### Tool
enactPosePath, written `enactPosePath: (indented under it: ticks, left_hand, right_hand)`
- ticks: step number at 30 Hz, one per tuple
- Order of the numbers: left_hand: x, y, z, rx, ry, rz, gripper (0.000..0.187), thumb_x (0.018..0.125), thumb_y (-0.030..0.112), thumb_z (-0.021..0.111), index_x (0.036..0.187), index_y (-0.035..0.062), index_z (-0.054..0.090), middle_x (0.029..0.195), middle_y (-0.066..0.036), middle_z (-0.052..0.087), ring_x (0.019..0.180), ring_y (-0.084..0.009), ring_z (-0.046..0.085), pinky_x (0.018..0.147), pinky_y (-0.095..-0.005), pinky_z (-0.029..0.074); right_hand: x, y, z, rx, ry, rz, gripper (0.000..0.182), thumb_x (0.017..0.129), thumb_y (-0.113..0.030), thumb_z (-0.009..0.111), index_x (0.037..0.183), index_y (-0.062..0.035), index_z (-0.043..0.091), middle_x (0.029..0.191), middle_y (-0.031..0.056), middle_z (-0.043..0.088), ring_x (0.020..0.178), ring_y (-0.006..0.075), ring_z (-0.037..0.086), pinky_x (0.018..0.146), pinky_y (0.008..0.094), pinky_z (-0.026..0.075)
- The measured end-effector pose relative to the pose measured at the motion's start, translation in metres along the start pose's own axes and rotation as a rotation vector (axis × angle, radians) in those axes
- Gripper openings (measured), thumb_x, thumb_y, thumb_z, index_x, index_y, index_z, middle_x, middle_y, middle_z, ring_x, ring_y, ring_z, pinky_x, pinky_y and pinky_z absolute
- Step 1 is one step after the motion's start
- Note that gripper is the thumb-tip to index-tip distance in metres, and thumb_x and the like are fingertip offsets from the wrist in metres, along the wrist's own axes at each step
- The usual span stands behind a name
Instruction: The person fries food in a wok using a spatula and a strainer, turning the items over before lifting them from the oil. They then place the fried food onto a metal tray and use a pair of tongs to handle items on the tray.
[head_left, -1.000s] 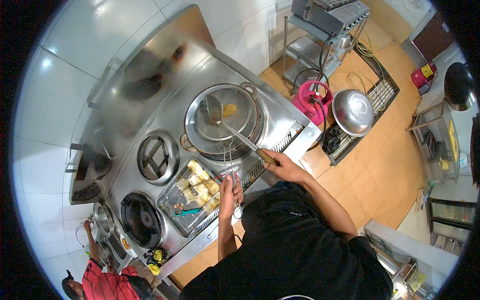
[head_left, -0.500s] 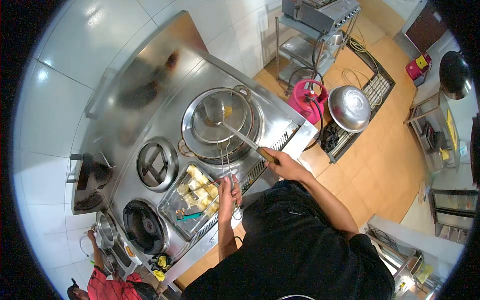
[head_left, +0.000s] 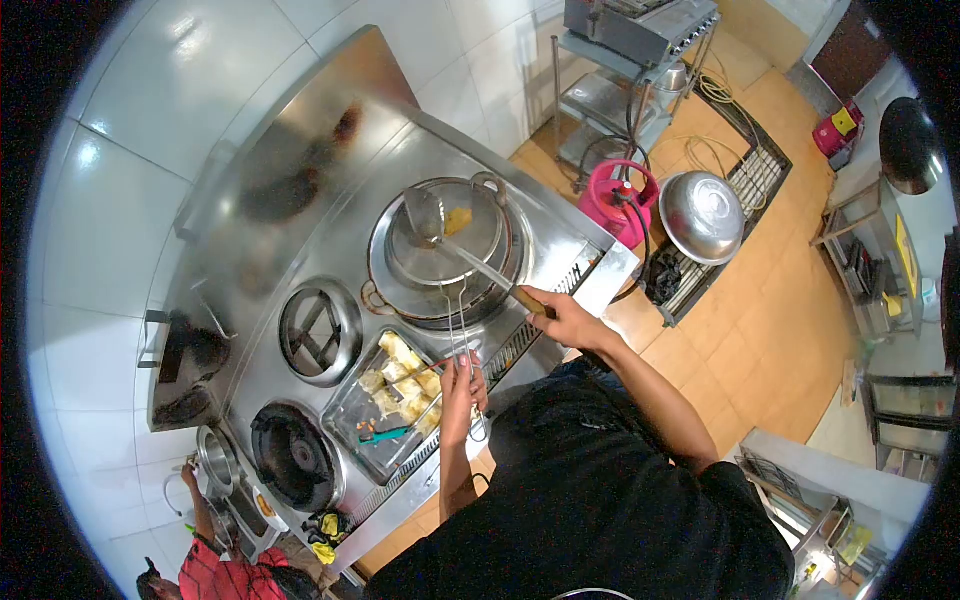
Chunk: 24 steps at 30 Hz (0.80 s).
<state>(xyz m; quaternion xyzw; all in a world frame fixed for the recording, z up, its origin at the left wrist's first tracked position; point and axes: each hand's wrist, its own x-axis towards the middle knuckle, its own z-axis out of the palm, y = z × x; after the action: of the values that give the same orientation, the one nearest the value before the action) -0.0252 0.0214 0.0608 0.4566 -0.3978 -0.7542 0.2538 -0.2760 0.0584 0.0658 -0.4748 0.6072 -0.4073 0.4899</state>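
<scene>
My left hand (head_left: 464, 388) is closed around the long wire handle of a round mesh strainer (head_left: 470, 258), which lies over a two-handled wok (head_left: 376, 262) on the stove. A small golden piece of food (head_left: 458, 220) shows inside the strainer's ring. My right hand (head_left: 568, 320) grips the wooden handle of a wok spatula (head_left: 424, 210), its metal blade over the strainer's far left side. Just left of my left hand sits a clear tray (head_left: 345, 425) with pale yellow food pieces (head_left: 402, 375) and a teal-handled utensil (head_left: 384, 436). A thin reddish stick slants from the tray to my left hand.
Two more burners, a ring (head_left: 320, 332) and a black one (head_left: 292, 455), line the steel stove. A person in red (head_left: 225, 572) reaches toward pots at lower left. Beyond the stove's right end stand a pink gas cylinder (head_left: 612, 205) and an upturned metal bowl (head_left: 702, 215).
The spatula blade has shifted left and away from me across the strainer, turning slightly. Both hands keep their grips, with my left hand moved slightly right.
</scene>
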Motion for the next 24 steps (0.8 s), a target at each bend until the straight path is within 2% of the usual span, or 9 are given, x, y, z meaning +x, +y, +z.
enactPosePath:
  ticks: [4,6,7,13,15,16,17,21,24]
  left_hand:
    - [0.002,-0.001,0.001,0.019,-0.010,0.004,0.037,0.103,0.043,0.045,0.104,0.0063,0.050,0.061,0.005,0.033,0.044,-0.0035,0.032,0.039,-0.0213,0.031]
    - [0.005,-0.002,0.001,-0.027,0.029,-0.017,0.035,0.103,0.042,0.046,0.105,0.0065,0.051,0.061,0.005,0.033,0.044,-0.0032,0.032,0.039,-0.0213,0.031]
    - [0.006,-0.002,0.001,-0.030,0.029,-0.017,0.035,0.103,0.042,0.046,0.105,0.0065,0.051,0.061,0.005,0.033,0.044,-0.0032,0.032,0.039,-0.0213,0.031]
    - [-0.004,0.002,-0.003,0.067,0.053,0.019,0.032,0.103,0.037,0.049,0.113,0.0063,0.051,0.063,0.005,0.033,0.045,-0.0039,0.032,0.040,-0.0225,0.029]
    - [-0.005,-0.006,-0.011,0.079,0.009,-0.008,0.030,0.102,0.034,0.051,0.117,0.0072,0.052,0.063,0.005,0.033,0.045,-0.0047,0.032,0.040,-0.0229,0.029]
    - [-0.004,-0.010,-0.013,0.070,0.008,-0.021,0.027,0.102,0.032,0.051,0.115,0.0080,0.052,0.064,0.005,0.034,0.045,-0.0049,0.033,0.040,-0.0230,0.029]
    - [-0.005,-0.009,-0.013,0.068,0.011,-0.019,0.027,0.102,0.032,0.051,0.115,0.0080,0.052,0.064,0.005,0.034,0.045,-0.0049,0.033,0.040,-0.0230,0.029]
    - [-0.003,-0.007,-0.006,0.056,-0.008,-0.028,0.024,0.102,0.031,0.051,0.108,0.0085,0.050,0.064,0.005,0.034,0.045,-0.0048,0.033,0.040,-0.0232,0.029]
    - [-0.001,-0.005,-0.001,0.044,-0.012,-0.011,0.021,0.102,0.030,0.052,0.101,0.0093,0.048,0.064,0.005,0.034,0.045,-0.0048,0.033,0.040,-0.0233,0.029]
  right_hand:
    - [0.002,0.001,0.001,0.011,-0.043,0.085,0.055,0.091,-0.012,0.059,0.142,0.0003,0.043,0.121,0.0200,0.064,0.110,0.0199,0.058,0.100,0.0316,0.042]
    - [-0.002,0.013,0.011,-0.011,-0.043,-0.115,0.055,0.091,-0.011,0.059,0.142,0.0002,0.044,0.116,0.0179,0.065,0.106,0.0184,0.059,0.097,0.0302,0.043]
    - [-0.004,0.019,0.011,-0.013,-0.044,-0.114,0.055,0.091,-0.011,0.059,0.142,0.0002,0.044,0.116,0.0179,0.065,0.106,0.0184,0.059,0.097,0.0302,0.043]
    - [0.000,0.001,0.001,0.001,-0.100,-0.033,0.055,0.090,-0.011,0.059,0.142,0.0002,0.044,0.121,0.0180,0.065,0.107,0.0189,0.060,0.097,0.0307,0.045]
    - [0.004,-0.014,-0.005,-0.011,-0.033,0.015,0.056,0.090,-0.010,0.059,0.142,0.0004,0.044,0.123,0.0187,0.064,0.110,0.0204,0.060,0.098,0.0315,0.044]
    - [0.009,-0.001,-0.005,-0.003,0.000,-0.037,0.058,0.091,-0.009,0.059,0.145,-0.0022,0.041,0.124,0.0131,0.062,0.108,0.0147,0.054,0.097,0.0278,0.041]
    - [0.009,-0.006,-0.009,-0.004,-0.003,-0.039,0.058,0.091,-0.009,0.059,0.145,-0.0022,0.041,0.124,0.0131,0.062,0.108,0.0147,0.054,0.097,0.0278,0.041]
    - [0.006,-0.011,-0.016,-0.148,0.074,-0.036,0.057,0.090,-0.007,0.058,0.143,0.0020,0.041,0.125,0.0214,0.061,0.111,0.0182,0.057,0.099,0.0293,0.041]
    - [-0.002,0.002,-0.008,-0.126,0.055,-0.036,0.055,0.089,-0.011,0.057,0.142,-0.0037,0.045,0.116,0.0247,0.065,0.103,0.0282,0.066,0.094,0.0361,0.047]
